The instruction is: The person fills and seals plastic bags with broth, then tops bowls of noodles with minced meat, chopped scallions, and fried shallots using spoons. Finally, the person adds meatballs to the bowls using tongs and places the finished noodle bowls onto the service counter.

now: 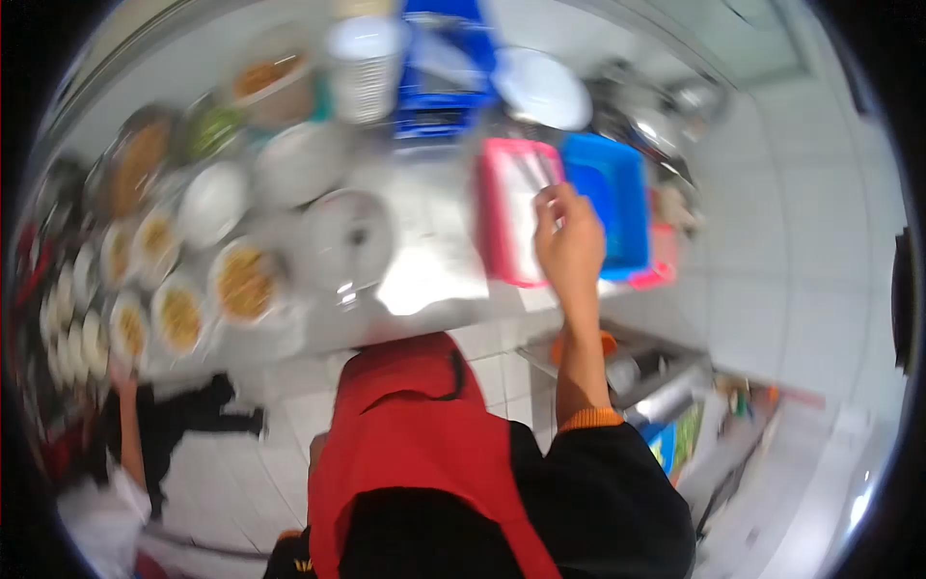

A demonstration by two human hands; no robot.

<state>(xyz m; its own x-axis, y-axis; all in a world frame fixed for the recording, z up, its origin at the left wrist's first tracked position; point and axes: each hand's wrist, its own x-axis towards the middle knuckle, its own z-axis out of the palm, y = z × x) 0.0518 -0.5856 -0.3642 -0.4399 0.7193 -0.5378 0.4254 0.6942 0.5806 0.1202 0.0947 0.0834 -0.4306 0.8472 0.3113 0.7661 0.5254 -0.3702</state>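
Note:
My right hand (571,239) is over the pink basket (494,217), its fingers drawn together in a pinch. Thin dark strips (533,170), blurred, show at the fingertips; I cannot tell what they are. The basket has a white inside. Touching its right side is a blue basket (632,207). Of my left arm only a bit of black sleeve with an orange cuff (289,537) shows at the bottom edge; the left hand is out of sight.
Food-filled bowls (243,282) line the counter's left side. Near the middle lies a round lid (349,236). Stacked white cups (367,72), a blue holder (442,77) and a white plate (543,89) stand behind. A co-worker's arm (132,425) reaches in at lower left.

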